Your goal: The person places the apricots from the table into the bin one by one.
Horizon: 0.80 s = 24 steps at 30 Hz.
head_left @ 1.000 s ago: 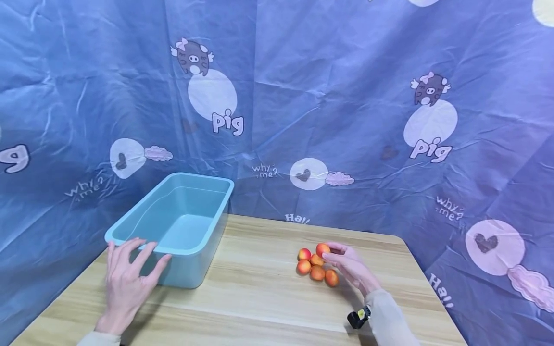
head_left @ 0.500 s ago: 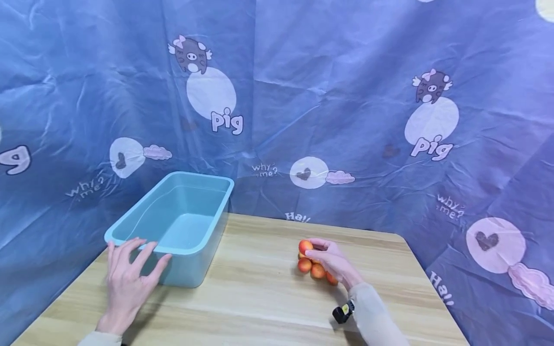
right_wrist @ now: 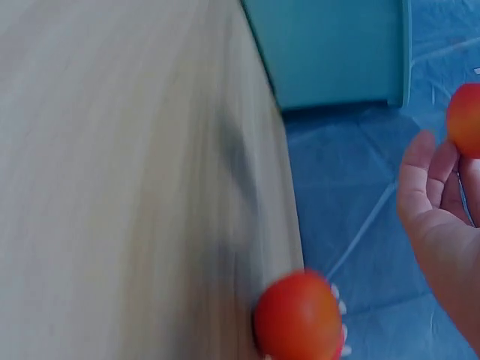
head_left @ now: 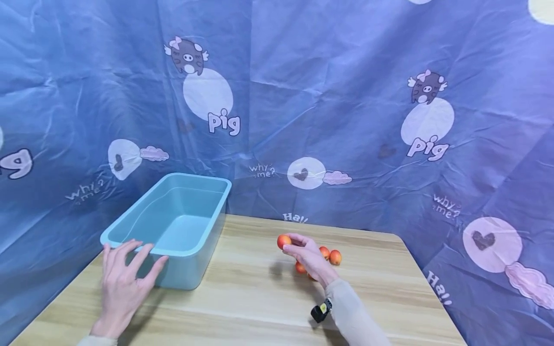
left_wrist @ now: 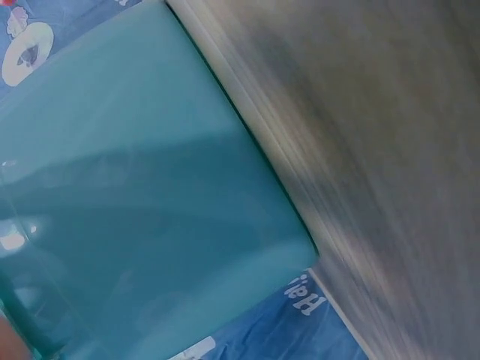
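My right hand (head_left: 312, 259) pinches a small round orange-red fruit (head_left: 283, 241) between thumb and fingertips, held above the table. The same held fruit (right_wrist: 465, 120) shows at the right edge of the right wrist view. Several like fruits (head_left: 335, 257) lie on the wood behind and below that hand, which partly hides them. At the left stands a deep blue-green plastic bin (head_left: 190, 271); no fruit shows inside. My left hand (head_left: 122, 283) rests its spread, relaxed fingertips on the near rim. In the left wrist view, the bin's outer wall (left_wrist: 165, 180) takes up the left half.
The light wooden table (head_left: 246, 298) ends at a blue printed cloth backdrop (head_left: 268, 120) behind and on both sides. The bin stands near the table's back left. A small black device (head_left: 320, 311) is strapped at the right wrist.
The right hand has lifted one fruit off the group and carried it left toward the bin. The left hand stays at the rim.
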Tool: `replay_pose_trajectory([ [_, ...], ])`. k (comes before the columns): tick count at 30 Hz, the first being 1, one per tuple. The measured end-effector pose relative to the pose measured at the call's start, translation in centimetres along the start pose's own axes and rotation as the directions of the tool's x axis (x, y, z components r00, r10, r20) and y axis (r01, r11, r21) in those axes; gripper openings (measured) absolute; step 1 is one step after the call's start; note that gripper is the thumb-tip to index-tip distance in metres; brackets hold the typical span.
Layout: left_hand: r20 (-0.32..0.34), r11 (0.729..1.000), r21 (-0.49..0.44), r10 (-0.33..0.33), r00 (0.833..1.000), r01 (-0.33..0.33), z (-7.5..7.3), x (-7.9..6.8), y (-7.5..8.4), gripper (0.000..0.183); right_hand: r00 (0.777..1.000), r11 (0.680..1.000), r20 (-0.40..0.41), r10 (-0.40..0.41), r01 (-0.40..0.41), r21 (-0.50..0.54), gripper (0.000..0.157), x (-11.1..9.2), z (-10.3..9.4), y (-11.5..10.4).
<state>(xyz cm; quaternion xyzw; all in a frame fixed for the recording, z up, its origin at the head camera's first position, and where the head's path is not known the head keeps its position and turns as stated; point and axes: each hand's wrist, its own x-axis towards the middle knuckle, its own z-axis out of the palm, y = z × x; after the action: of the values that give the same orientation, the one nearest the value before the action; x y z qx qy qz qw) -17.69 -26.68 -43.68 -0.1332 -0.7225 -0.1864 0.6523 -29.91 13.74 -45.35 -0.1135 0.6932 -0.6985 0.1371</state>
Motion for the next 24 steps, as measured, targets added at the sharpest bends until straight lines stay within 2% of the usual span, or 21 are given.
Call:
replay_pose_trajectory([
  [3,0.01,1.0,-0.006,-0.005,1.0,0.005,0.1,0.0,-0.1,0.052,0.999,0.995,0.025,-0.03,0.027,0.098,0.063,0.3,0.9,-0.3],
  [7,0.005,1.0,-0.013,-0.008,1.0,0.009,0.1,-0.1,-0.2,0.051,0.998,0.985,0.053,-0.045,0.036,0.166,0.064,0.5,1.9,-0.7],
  [17,-0.002,1.0,-0.008,-0.003,1.0,0.003,-0.1,0.1,-0.2,0.052,0.986,0.961,0.11,-0.126,0.094,0.259,0.056,1.9,4.0,-1.6],
  [24,0.005,1.0,-0.009,-0.009,1.0,0.009,0.0,0.1,-0.1,0.052,0.982,0.967,0.12,-0.146,0.116,0.226,0.055,2.7,5.4,-2.5],
])
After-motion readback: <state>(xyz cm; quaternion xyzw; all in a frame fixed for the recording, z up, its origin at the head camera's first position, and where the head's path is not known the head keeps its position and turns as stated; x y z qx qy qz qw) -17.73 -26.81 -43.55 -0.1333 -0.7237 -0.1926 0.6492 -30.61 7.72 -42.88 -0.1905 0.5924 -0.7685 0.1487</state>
